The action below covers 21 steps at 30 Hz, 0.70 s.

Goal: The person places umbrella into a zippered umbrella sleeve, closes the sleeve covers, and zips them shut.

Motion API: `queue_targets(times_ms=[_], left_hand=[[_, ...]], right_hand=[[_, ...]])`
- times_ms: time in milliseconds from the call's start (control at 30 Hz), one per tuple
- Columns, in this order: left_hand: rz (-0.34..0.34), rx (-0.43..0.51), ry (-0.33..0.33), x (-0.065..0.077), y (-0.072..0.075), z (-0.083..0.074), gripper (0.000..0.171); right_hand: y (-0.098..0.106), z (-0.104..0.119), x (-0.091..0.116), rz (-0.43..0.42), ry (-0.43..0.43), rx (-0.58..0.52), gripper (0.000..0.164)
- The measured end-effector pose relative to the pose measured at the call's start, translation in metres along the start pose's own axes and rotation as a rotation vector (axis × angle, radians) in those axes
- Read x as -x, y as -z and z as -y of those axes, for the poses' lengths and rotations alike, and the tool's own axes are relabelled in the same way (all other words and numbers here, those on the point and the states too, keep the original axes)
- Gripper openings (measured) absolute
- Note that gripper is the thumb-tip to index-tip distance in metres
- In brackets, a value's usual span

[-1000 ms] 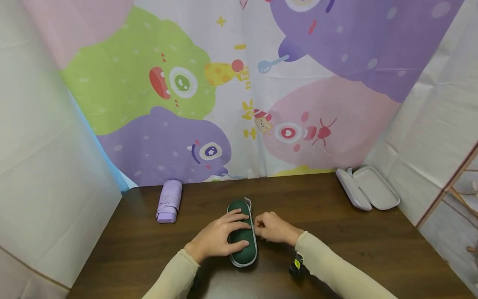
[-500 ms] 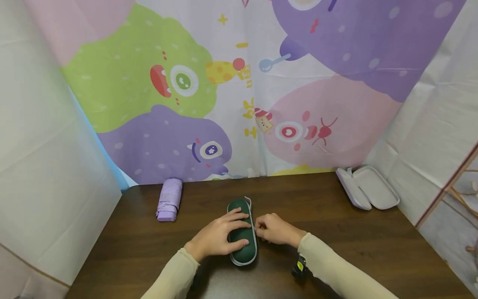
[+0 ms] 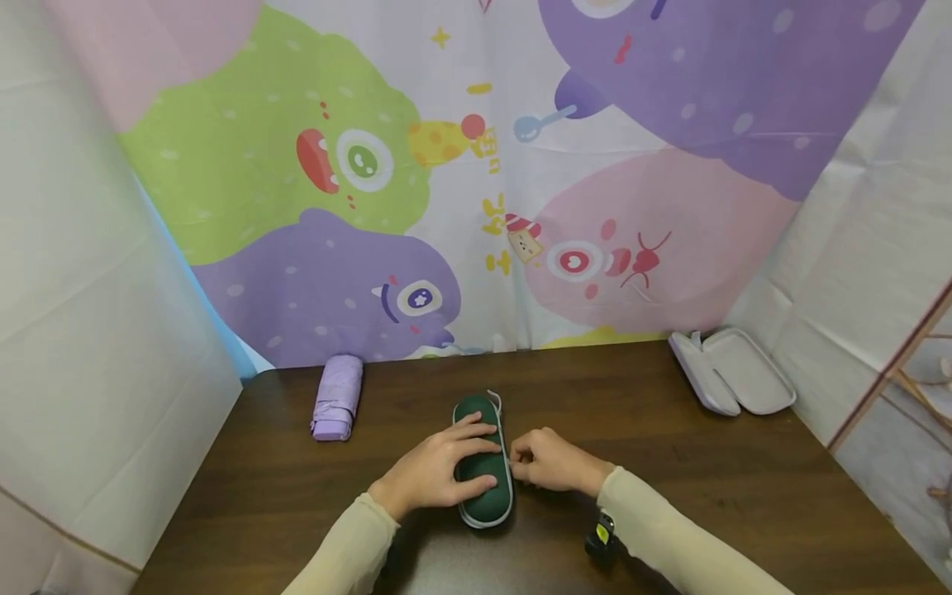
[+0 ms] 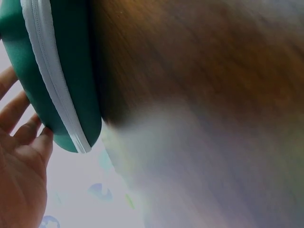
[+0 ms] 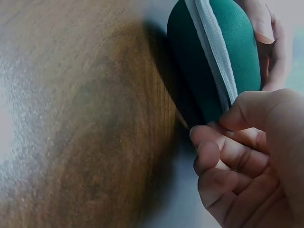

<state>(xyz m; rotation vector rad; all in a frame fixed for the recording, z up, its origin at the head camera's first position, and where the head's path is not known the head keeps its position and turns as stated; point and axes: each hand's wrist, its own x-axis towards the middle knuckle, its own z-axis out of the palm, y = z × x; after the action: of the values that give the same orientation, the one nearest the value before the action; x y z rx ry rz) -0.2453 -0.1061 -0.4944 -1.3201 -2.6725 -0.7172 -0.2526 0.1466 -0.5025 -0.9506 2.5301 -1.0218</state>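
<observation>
A long green zippered case [image 3: 488,502] with rounded ends and a pale grey zipper band [image 4: 53,76] lies lengthwise at the middle of the table. Across its top my left hand [image 3: 440,469] rests with spread, fairly straight fingers, pressing on the green shell. At the case's right side my right hand [image 3: 554,461] is curled, thumb against index finger, pinching at the zipper line. The zipper pull itself is hidden between those fingertips [image 5: 232,118]. A pale wrist loop [image 3: 496,402] sticks out at the case's far end.
Toward the back left lies a folded purple umbrella [image 3: 338,401]. A pale, hard-shelled case [image 3: 747,376] lies unfolded at the back right corner. The dark wooden table [image 3: 632,397] ends at a cartoon-printed curtain [image 3: 491,314], with white cloth on both sides.
My right hand has slid slightly nearer to me along the zipper side of the green case. The left hand and the case have stayed in place.
</observation>
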Motion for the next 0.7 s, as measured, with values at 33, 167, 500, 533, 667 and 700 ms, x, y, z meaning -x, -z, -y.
queue_targets(times_ms=[33,167,500,533,667,700], left_hand=[[-0.001,-0.002,-0.002,0.000,0.000,0.000,0.050],[-0.004,-0.005,-0.004,0.000,0.001,0.000,0.050],[-0.015,-0.001,-0.012,0.001,0.000,-0.001,0.050],[-0.019,-0.004,-0.015,0.001,0.000,-0.001,0.050],[-0.038,-0.012,-0.025,0.001,-0.001,-0.001,0.049],[-0.042,-0.012,-0.026,0.001,-0.001,-0.001,0.049]], right_hand=[[0.000,0.000,0.001,0.002,0.002,-0.002,0.019],[0.002,0.002,0.004,0.023,0.011,-0.019,0.017],[0.000,0.002,0.010,0.037,0.046,-0.023,0.016],[0.000,0.003,0.010,0.039,0.044,-0.028,0.016],[-0.001,0.004,0.011,0.052,0.041,-0.041,0.016],[-0.001,0.005,0.012,0.054,0.041,-0.043,0.016]])
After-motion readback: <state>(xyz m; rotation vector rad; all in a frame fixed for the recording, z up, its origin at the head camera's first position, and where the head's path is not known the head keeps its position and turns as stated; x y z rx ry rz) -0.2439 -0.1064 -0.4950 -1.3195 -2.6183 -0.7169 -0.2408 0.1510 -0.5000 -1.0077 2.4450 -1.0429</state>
